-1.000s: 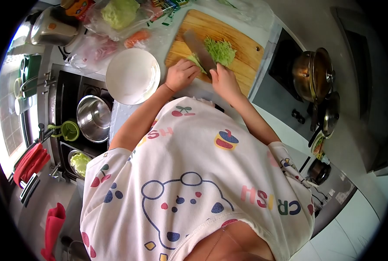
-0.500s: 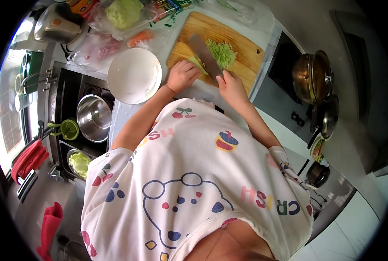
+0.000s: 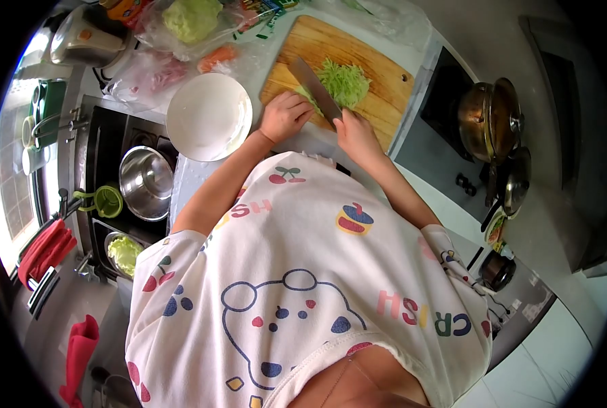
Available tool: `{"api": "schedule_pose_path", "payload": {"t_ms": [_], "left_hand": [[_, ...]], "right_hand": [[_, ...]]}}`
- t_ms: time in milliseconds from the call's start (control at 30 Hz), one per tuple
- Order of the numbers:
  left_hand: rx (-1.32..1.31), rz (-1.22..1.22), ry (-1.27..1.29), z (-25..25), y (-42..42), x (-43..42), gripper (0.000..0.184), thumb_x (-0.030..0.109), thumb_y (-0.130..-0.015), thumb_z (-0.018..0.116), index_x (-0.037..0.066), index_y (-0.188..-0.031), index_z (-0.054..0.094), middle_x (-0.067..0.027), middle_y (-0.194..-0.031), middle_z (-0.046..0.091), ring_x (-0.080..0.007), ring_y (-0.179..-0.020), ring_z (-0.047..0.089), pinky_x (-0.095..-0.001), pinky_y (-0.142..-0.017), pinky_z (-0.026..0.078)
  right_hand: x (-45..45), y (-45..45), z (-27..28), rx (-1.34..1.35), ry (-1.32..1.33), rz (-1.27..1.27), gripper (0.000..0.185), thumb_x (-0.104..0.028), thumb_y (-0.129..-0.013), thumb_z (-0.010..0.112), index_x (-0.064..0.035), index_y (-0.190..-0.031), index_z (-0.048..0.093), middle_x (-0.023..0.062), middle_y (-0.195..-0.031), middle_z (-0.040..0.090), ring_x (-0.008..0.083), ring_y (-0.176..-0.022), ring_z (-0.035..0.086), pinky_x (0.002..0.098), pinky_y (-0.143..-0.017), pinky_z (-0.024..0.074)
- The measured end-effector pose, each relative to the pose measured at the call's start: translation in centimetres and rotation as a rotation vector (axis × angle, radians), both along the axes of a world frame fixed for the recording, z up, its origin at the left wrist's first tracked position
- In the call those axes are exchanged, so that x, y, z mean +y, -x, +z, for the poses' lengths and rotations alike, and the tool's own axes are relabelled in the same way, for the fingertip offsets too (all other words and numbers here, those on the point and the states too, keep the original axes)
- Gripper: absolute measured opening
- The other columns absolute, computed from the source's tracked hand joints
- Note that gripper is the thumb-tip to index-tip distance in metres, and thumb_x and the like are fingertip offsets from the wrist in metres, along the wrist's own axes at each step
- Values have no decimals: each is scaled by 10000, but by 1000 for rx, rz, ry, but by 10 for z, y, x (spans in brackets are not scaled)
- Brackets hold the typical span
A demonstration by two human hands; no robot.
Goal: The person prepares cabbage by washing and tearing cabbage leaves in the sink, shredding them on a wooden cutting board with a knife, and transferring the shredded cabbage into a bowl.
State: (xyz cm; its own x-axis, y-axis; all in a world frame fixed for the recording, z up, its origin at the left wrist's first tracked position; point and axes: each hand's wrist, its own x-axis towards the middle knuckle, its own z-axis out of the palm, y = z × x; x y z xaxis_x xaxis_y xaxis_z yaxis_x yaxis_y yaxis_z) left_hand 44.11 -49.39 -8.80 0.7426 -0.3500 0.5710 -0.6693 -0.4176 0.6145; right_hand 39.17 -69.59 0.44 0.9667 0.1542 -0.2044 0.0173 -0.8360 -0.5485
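On the wooden cutting board (image 3: 378, 64), my right hand (image 3: 359, 137) grips the handle of a kitchen knife (image 3: 315, 87). Its broad blade slants away to the upper left, close beside the fingers of my left hand (image 3: 285, 117). Those fingers are curled down on a pale green piece of cabbage (image 3: 307, 99), most of it hidden under the hand and behind the blade. On the blade's far side lies a loose heap of shredded cabbage (image 3: 345, 83). A white plate (image 3: 208, 117) sits left of my left forearm.
Plastic bags with a cabbage head (image 3: 192, 19) and a carrot (image 3: 217, 58) lie at the upper left. The sink at left holds a steel bowl (image 3: 146, 183) and a green strainer (image 3: 108, 202). A lidded pot (image 3: 477, 122) stands on the stove at right.
The knife and my right hand have shifted slightly left, toward my left hand. My left hand stays nearly in place on the cabbage.
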Motion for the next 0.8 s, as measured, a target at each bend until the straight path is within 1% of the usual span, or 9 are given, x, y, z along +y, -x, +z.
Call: {"api": "schedule_pose_path", "payload": {"t_ms": [67, 167, 267, 367, 400, 500, 600, 700, 800], "left_hand": [[0, 0, 5, 3, -1, -1, 104, 88, -739, 772, 89, -836, 735, -40, -878, 682, -241, -803, 638, -355, -714, 537], [-5, 2, -1, 4, -1, -1, 102, 88, -743, 773, 87, -835, 730, -39, -877, 677, -241, -805, 635, -356, -719, 537], [-5, 12, -12, 1, -1, -2, 97, 90, -749, 774, 86, -833, 725, -39, -880, 668, -243, -814, 630, -358, -719, 533], [-31, 25, -4, -2, 2, 0, 95, 96, -753, 775, 87, -833, 724, -40, -875, 658, -244, -816, 620, -360, -719, 525], [-33, 28, -10, -1, 2, 0, 96, 98, -753, 776, 88, -833, 724, -40, -873, 655, -245, -815, 616, -360, -719, 523], [-39, 11, -10, 1, 1, 0, 94, 103, -753, 778, 91, -830, 726, -39, -860, 648, -245, -805, 607, -359, -720, 517], [-41, -1, -6, 0, 1, 0, 93, 104, -751, 781, 91, -826, 727, -37, -851, 646, -244, -798, 605, -358, -718, 516], [-43, -1, -3, -2, 0, 0, 94, 101, -748, 783, 88, -822, 726, -36, -844, 645, -244, -793, 606, -358, -713, 517], [-37, -3, 2, -3, 0, 0, 96, 96, -744, 784, 86, -819, 724, -37, -840, 645, -245, -788, 608, -357, -708, 519]], "right_hand": [[7, -8, -9, -47, -23, -20, 193, -161, -962, 583, 23, -936, 530, 276, -860, 631, 499, -812, 609, 553, -688, 483], [10, -22, -12, -43, -88, -104, 226, -185, -957, 604, 25, -914, 531, 268, -815, 635, 485, -783, 620, 537, -663, 482], [4, -26, -24, -36, -150, -285, 261, -206, -952, 623, 25, -883, 523, 268, -774, 626, 483, -756, 618, 522, -640, 482], [2, -21, -24, -86, -187, -316, 282, -221, -950, 632, 20, -866, 511, 268, -771, 624, 488, -749, 610, 510, -634, 485], [-1, -18, -22, -107, -159, -266, 269, -209, -954, 624, 19, -866, 511, 262, -749, 624, 489, -735, 606, 520, -624, 479], [0, -12, 12, -93, -72, -135, 244, -191, -960, 610, 20, -886, 512, 265, -792, 627, 490, -749, 602, 534, -639, 475], [-1, -3, 18, -104, -50, -30, 212, -168, -962, 596, 21, -911, 514, 277, -847, 617, 499, -782, 593, 547, -669, 477], [1, 2, 17, -48, -22, 3, 196, -164, -963, 584, 18, -928, 519, 286, -893, 608, 504, -815, 587, 550, -701, 483], [1, 4, 14, -32, 17, 20, 190, -162, -963, 576, 19, -936, 523, 285, -897, 614, 503, -827, 593, 552, -710, 486]]}}
